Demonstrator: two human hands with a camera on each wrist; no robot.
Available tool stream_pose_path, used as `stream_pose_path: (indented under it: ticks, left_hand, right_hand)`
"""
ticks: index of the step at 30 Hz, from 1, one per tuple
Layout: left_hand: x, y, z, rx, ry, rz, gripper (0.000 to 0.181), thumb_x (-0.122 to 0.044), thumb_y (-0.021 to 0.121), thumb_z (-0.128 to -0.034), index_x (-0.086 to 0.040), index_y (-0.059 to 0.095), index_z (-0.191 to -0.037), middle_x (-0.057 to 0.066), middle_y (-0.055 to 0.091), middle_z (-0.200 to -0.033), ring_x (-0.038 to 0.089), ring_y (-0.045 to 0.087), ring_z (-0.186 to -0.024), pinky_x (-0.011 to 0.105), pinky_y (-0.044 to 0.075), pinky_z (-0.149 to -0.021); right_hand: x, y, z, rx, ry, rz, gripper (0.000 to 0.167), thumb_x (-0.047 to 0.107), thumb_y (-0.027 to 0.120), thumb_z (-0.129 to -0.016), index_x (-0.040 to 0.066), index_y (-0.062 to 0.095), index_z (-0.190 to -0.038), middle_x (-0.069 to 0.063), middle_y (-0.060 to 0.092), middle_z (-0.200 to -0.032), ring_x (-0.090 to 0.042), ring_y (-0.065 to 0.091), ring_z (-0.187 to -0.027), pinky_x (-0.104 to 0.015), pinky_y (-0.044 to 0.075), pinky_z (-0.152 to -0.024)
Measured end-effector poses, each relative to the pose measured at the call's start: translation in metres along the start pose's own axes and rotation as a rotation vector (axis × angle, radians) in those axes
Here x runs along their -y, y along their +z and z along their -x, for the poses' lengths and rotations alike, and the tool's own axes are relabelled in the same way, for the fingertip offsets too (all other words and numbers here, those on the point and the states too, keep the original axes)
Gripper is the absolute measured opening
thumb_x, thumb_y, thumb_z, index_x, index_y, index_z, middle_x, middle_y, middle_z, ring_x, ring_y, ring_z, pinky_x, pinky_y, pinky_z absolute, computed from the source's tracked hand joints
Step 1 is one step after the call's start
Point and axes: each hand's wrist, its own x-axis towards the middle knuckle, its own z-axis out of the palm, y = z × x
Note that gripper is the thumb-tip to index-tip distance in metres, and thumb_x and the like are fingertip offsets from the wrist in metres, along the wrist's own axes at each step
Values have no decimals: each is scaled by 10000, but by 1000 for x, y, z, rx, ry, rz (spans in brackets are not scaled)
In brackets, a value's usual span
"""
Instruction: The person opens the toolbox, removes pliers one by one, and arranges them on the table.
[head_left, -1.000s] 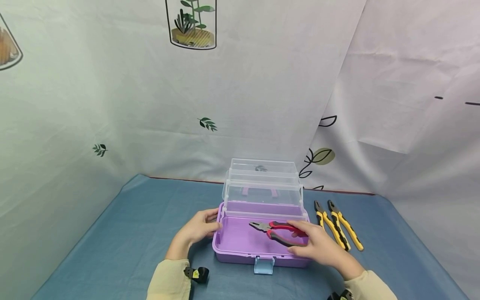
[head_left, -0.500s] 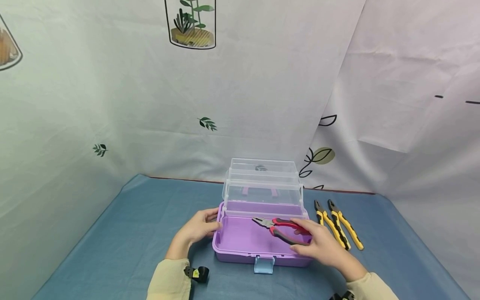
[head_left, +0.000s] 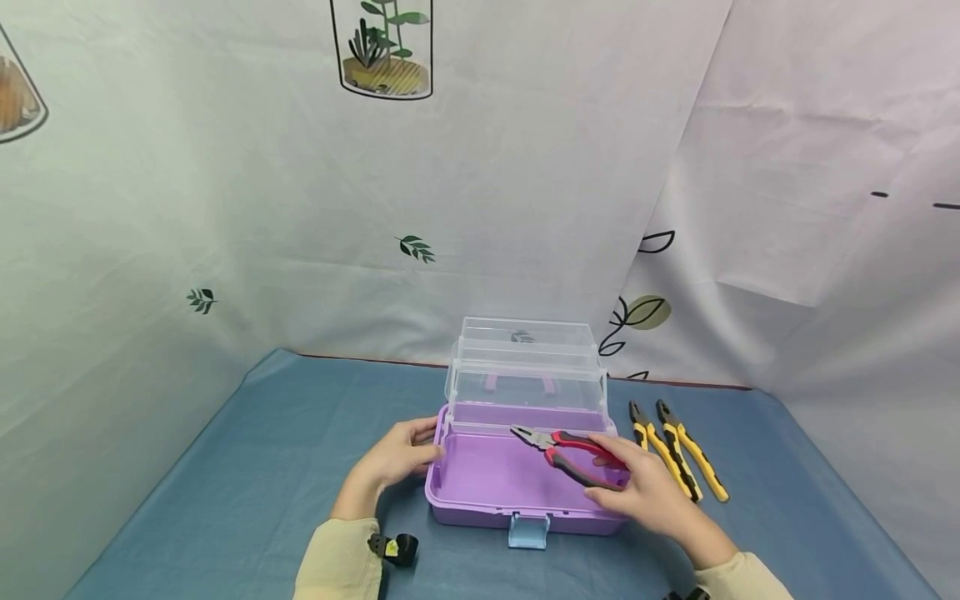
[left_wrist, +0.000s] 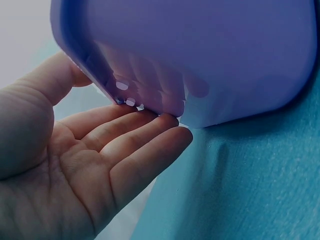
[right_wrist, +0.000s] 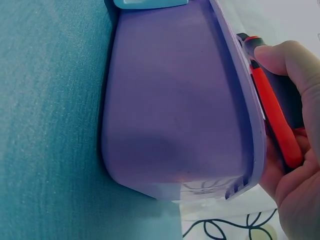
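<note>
A purple toolbox [head_left: 480, 475] stands on the blue cloth with its clear lid [head_left: 525, 387] raised at the back. My left hand [head_left: 397, 454] holds the box's left end. In the left wrist view, the thumb is at the rim and the fingers [left_wrist: 145, 155] touch the outer wall. Over the right half of the box, my right hand [head_left: 652, 487] grips red-and-black combination pliers [head_left: 577, 473] by the spread handles. Their metal jaws point left and away from me. In the right wrist view, one red handle [right_wrist: 277, 120] shows beside the thumb, above the rim.
Two yellow-and-black pliers [head_left: 663, 454] lie side by side on the cloth, right of the box. A light blue latch [head_left: 528, 531] hangs down at the box's front. A pale patterned curtain [head_left: 300, 208] stands behind the blue cloth [head_left: 262, 483].
My right hand has shifted slightly to the right and away from me, carrying the red-and-black pliers along. The left hand and the toolbox have stayed in place.
</note>
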Motion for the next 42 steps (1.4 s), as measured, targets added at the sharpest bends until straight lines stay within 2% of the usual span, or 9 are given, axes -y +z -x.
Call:
stream_pose_path:
  ticks: [5, 9, 18, 23, 28, 32, 42]
  left_hand:
    - [1, 1, -2, -4, -9, -9, 632, -69, 616, -841, 42, 379, -1416, 253, 421, -1430, 354, 541, -1212, 407, 550, -870]
    - [1, 1, -3, -9, -15, -14, 624, -70, 616, -843, 35, 388, -1414, 249, 431, -1425, 355, 542, -1212, 413, 551, -869]
    - [3, 1, -1, -5, -18, -7, 629, -66, 610, -841, 36, 380, -1418, 250, 424, -1429, 353, 543, -1210, 409, 553, -863]
    - [3, 1, 0, 0, -15, 8, 627, -54, 608, -843, 51, 374, -1415, 262, 415, -1430, 361, 542, -1208, 411, 552, -863]
    - [2, 1, 1, 3, -5, 13, 624, -50, 606, -851, 62, 366, -1415, 272, 405, -1431, 374, 535, -1212, 420, 550, -866]
    - [2, 0, 0, 5, -4, 17, 623, -50, 607, -853, 64, 364, -1415, 271, 406, -1431, 373, 534, -1213, 416, 550, -867]
    - [3, 0, -2, -4, -20, -6, 624, -65, 615, -849, 48, 376, -1415, 259, 414, -1432, 359, 540, -1212, 406, 547, -875]
  right_hand:
    - [-3, 1, 1, -59, -24, 40, 638, 234, 849, -664, 85, 603, -1234, -42, 667, -1040, -103, 605, -841, -300, 569, -663]
    - [-3, 0, 2, -82, -7, 67, 655, 260, 849, -661, 80, 604, -1241, -45, 667, -1052, -120, 580, -845, -286, 546, -643]
    - [-6, 1, 4, -125, 27, 90, 690, 214, 868, -631, 55, 599, -1246, -71, 672, -1102, -130, 592, -878, -270, 557, -663]
    - [-8, 0, 6, -151, 43, 70, 697, 197, 871, -628, 33, 594, -1247, -104, 661, -1140, -134, 593, -900, -260, 566, -665]
    - [-9, -1, 7, -149, 99, 43, 696, 195, 864, -643, 43, 585, -1262, -110, 650, -1146, -156, 599, -904, -280, 580, -664]
    - [-11, -2, 8, -150, 109, 9, 687, 170, 859, -649, 38, 579, -1263, -124, 649, -1143, -164, 616, -873, -285, 582, -648]
    - [-18, -4, 11, -206, 83, 43, 681, 166, 874, -620, 86, 605, -1241, -85, 667, -1099, -20, 601, -848, -256, 558, -649]
